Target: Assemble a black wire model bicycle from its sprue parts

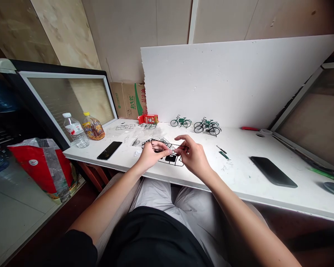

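Above the front part of the white table, my left hand [153, 154] and my right hand [194, 155] meet with thumbs and fingertips pinched. Between them is a black plastic parts frame [176, 164], a sprue with thin runners and a dark block-like piece [170, 158]. My left hand grips its left side. The right thumb and a finger pinch at the frame's upper right, with the right index finger raised and bent. Whatever small part sits between the fingertips is too small to make out. More dark sprue pieces [163, 141] lie just behind the hands.
Model bicycles [180, 121] stand at the back before a white foam board [219, 81]. A green-handled tool [224, 155] and a black phone [273, 171] lie right. Left are another phone [109, 150], a water bottle [75, 129] and a yellow-capped bottle [93, 127]. A red box [148, 119] sits behind.
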Motion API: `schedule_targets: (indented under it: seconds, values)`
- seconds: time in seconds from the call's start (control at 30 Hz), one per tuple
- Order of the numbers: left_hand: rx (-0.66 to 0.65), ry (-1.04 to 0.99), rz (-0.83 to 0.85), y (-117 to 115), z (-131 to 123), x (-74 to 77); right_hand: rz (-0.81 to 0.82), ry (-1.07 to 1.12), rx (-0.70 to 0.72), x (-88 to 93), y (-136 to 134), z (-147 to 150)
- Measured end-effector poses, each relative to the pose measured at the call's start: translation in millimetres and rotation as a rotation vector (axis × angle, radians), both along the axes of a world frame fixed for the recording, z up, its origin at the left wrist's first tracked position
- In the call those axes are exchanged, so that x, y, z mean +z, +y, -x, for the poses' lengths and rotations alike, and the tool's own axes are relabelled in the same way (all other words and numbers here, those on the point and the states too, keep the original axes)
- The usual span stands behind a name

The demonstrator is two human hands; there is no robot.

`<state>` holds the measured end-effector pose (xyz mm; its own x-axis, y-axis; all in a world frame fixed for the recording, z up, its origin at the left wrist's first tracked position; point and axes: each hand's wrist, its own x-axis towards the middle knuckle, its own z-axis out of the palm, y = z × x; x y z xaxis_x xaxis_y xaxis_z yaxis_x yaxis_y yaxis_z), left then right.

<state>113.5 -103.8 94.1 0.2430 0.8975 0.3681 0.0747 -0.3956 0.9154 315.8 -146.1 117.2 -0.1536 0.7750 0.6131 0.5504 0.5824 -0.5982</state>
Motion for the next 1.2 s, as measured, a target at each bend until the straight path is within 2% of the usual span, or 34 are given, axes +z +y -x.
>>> schedule_targets:
  seconds: [0.27, 1.2]
  values:
    - [-0.005, -0.012, 0.024, 2, 0, -2.5, 0.016, 0.006, 0.023, -1.5, 3, 0]
    - [-0.001, 0.002, 0.060, 4, -2, -6.8, 0.006, -0.118, -0.050, -15.8, 11, 1]
